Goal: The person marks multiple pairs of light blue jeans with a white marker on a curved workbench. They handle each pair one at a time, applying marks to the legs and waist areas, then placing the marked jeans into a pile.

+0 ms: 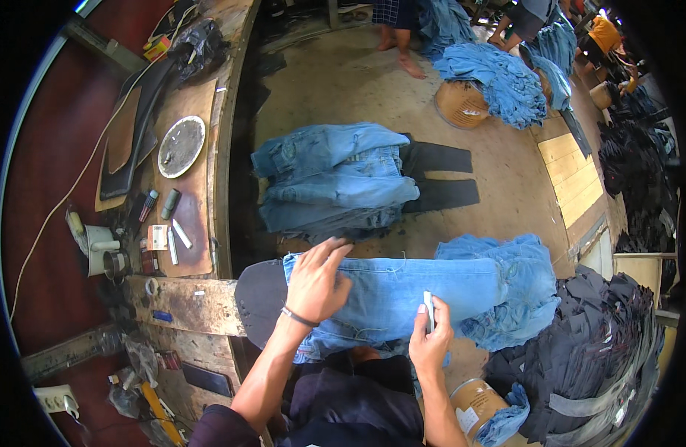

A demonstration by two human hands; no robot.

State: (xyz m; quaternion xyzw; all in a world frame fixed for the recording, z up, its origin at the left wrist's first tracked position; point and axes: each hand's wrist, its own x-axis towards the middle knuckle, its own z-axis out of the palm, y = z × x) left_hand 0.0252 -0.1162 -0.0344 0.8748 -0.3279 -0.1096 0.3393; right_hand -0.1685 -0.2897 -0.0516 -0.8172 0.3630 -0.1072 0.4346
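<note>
A light-blue jeans leg [402, 287] lies stretched sideways in front of me, its left end over a dark rounded board [259, 302]. My left hand [318, 283] rests at that left end of the denim. Its fingers reach toward the far edge with the thumb apart, and nothing shows in it. Over the near side of the leg, my right hand [431, 331] grips a short white stick [429, 309] between thumb and fingers, its end pointing up. The rest of the jeans [510, 290] is bunched at the right.
Beyond the board, blue jeans [332, 171] lie piled over dark trousers [443, 175]. A worktable [197, 253] on the left holds a round dish [181, 147], white sticks and small bottles. Dark garments [581, 357] and a brown drum [481, 402] stand at right; other people are farther back.
</note>
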